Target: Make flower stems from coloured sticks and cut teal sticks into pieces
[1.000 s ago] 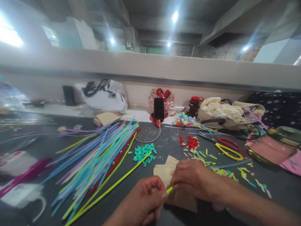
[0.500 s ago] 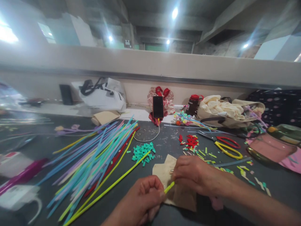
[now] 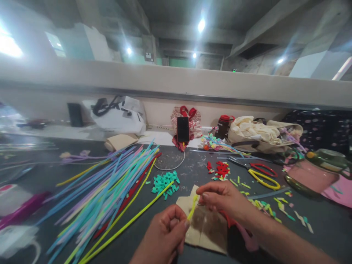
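Observation:
My left hand (image 3: 169,229) is closed, with thumb and forefinger pinching a short yellow strip (image 3: 192,209). The strip rises from those fingers, looking bent or twisted toward its top. At that upper end my right hand (image 3: 221,198) is closed, its fingertips against the strip. A small metallic bit shows by the right fingertips, and a red and pink piece (image 3: 243,234) shows under that hand; what they belong to is hidden. Below both hands lies a creased tan paper sheet (image 3: 206,236). Cut teal pieces (image 3: 165,182) are heaped just beyond the left hand.
Long coloured strips (image 3: 110,190) spread at left. Red cut pieces (image 3: 222,168), yellow scissors (image 3: 264,179) with one red handle loop, and scattered snippets (image 3: 264,207) lie at right. A phone (image 3: 183,129) stands at the back, its cable on the table. A pink-and-green jar (image 3: 313,172) stands far right.
The yellow strip has swung from a low slant to nearly upright, and more of it shows between my hands. My right fingers have lifted slightly; the red piece beneath has come into view.

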Tool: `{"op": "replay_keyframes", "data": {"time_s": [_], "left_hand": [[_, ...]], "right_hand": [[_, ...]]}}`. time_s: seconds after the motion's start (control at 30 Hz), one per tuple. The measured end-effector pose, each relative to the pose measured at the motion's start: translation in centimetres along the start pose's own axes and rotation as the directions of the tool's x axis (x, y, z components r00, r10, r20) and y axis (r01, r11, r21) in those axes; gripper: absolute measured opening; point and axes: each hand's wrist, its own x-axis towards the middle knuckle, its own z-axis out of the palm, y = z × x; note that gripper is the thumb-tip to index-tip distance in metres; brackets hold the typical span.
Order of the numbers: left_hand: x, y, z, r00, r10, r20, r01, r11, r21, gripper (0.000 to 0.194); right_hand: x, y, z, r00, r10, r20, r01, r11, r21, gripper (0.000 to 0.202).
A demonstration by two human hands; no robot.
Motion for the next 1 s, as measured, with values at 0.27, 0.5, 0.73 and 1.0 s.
{"op": "replay_keyframes", "data": {"time_s": [0.27,0.5,0.73,1.0], "left_hand": [[-0.3,0.7,0.2,0.994,-0.032,0.101,0.041,0.996,-0.085,0.030],[-0.3,1.1,-0.3,0.999,0.025,-0.027,-0.032,0.958,-0.285,0.024],[-0.4,1.2,-1.2,0.985,-0.115,0.131,0.152,0.935,-0.321,0.016],[-0.6,1.6,-1.1,0.967,-0.114,0.227,0.200,0.894,-0.401,0.013]], "right_hand": [[0.3,-1.5,2.7,0.995,-0.096,-0.017,0.093,0.988,-0.123,0.009],[0.0,-0.8,5.1,0.989,-0.142,-0.035,0.144,0.987,0.067,0.014],[0.5,-0.3,3.4,0.979,-0.026,0.202,-0.022,0.972,0.232,0.013],[1.1,1.4,4.1,0.972,-0.117,0.206,0.054,0.956,0.288,0.015]]}}
